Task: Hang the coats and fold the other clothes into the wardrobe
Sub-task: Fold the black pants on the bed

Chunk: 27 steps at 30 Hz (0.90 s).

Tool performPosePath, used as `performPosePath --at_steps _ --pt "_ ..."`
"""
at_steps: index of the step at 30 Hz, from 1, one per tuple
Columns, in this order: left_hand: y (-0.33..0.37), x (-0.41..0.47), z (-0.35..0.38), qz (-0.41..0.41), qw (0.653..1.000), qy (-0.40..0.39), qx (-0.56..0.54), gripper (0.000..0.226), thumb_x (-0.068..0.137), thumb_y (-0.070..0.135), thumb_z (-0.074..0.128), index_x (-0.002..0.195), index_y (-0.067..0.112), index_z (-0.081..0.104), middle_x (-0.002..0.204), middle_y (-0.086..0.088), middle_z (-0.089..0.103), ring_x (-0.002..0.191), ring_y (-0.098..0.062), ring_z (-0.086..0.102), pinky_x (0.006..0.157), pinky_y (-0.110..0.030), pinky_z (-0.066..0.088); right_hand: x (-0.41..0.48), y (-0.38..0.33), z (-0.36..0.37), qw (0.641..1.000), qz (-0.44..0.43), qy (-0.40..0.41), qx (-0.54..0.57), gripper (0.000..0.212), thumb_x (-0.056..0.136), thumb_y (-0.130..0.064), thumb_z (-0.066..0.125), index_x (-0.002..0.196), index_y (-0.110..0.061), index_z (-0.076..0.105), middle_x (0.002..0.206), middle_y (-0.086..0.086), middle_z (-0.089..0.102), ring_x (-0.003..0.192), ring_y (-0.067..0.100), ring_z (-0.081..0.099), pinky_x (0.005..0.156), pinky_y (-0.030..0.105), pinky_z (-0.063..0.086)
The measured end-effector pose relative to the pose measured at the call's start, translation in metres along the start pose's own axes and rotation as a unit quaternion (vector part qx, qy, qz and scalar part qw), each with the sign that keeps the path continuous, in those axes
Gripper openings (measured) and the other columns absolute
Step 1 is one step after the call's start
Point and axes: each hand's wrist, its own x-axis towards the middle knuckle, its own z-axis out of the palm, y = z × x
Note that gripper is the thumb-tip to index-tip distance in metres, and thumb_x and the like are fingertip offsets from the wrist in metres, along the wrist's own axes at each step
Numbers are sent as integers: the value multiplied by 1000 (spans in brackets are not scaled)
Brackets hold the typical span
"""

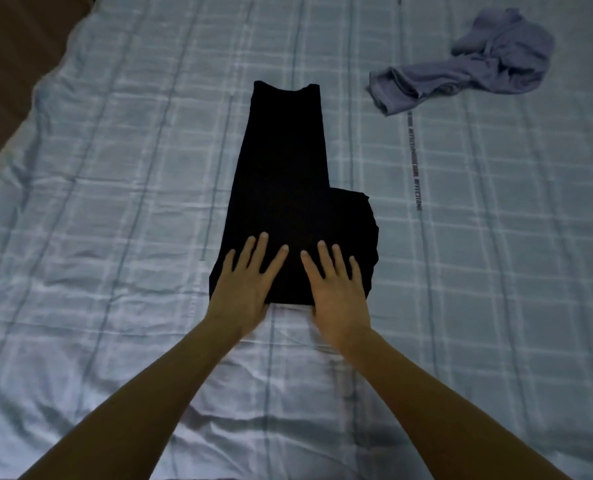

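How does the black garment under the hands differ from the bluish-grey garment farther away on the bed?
The black cloth garment lies flat, folded into a long strip; the bluish-grey cloth garment lies crumpled in a heap. The left hand and right hand press flat on the black one; nothing touches the bluish-grey one. Both lie on the checked bedsheet.

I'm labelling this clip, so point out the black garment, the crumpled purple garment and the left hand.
black garment point(284, 168), head view, middle of its long narrow part.
crumpled purple garment point(478, 71), head view, its bunched middle.
left hand point(243, 292), head view, back of the hand, flat on the black garment.
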Motion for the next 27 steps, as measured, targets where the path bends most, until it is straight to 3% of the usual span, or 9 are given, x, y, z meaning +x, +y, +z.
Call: performPosePath --at_steps 4,8,13,15,18,20,22,25,27 --pt "13 3 -9 -30 999 -43 -13 77 91 15 52 150 23 3 157 -16 8 142 -34 16 112 -41 22 2 -1 3 999 1 42 26 74 59 0 80 128 -15 58 132 16 56 119 35 56 97 47 46" --pt "17 -18 -25 3 998 -44 -54 65 89 8 50 148 16 24 146 -20 35 127 -35 44 100 -40 41 -15 -8 -10 998 -9 48 46 61 56 1 80 113 -13 68 114 14 67 94 31 69 72 38 57" --pt "24 -68 -57 48 980 -176 -74 51 90 10 43 140 21 39 120 -8 59 100 -25 59 83 -34 49 -65 -27 -64 979 -22 -191 65 49 89 -9 50 137 -20 44 121 7 60 99 26 61 79 36 52" --pt "29 -90 -79 65 961 -246 -111 39 91 13 45 129 21 51 114 -7 62 96 -23 60 81 -32 48 -85 -33 -93 957 -36 -275 85 36 91 -14 48 126 -19 53 111 8 64 94 25 61 75 33 50" --pt "30 -103 -121 81 922 -345 -154 31 95 26 45 124 22 54 124 -4 59 104 -24 57 88 -32 45 -97 -38 -135 927 -38 -358 104 17 90 -17 47 102 -14 58 105 10 65 88 26 60 71 34 47" --pt "21 -88 -149 79 945 -286 -134 35 94 28 45 128 25 52 128 -3 56 110 -25 55 93 -35 44 -87 -36 -163 958 -30 -278 68 21 88 -19 47 105 -18 59 106 8 65 90 27 60 69 31 42" --pt "10 -65 -170 47 987 -82 -128 35 91 23 47 124 28 55 121 -5 62 106 -27 58 87 -35 47 -67 -32 -182 998 -13 -48 38 32 83 -15 49 112 -23 61 100 5 68 90 28 63 71 32 42" --pt "-4 -40 -187 6 949 252 -188 35 84 9 48 115 15 64 107 -11 68 92 -30 63 83 -37 48 -41 -24 -191 960 24 264 94 39 74 -2 52 110 -11 65 100 10 68 93 30 63 85 41 46" --pt "-6 -33 -177 -26 925 307 -224 31 88 5 49 117 7 61 108 -15 65 93 -30 60 86 -38 45 -32 -20 -177 943 42 306 127 40 75 1 55 114 -6 63 108 13 64 101 30 59 90 45 46"
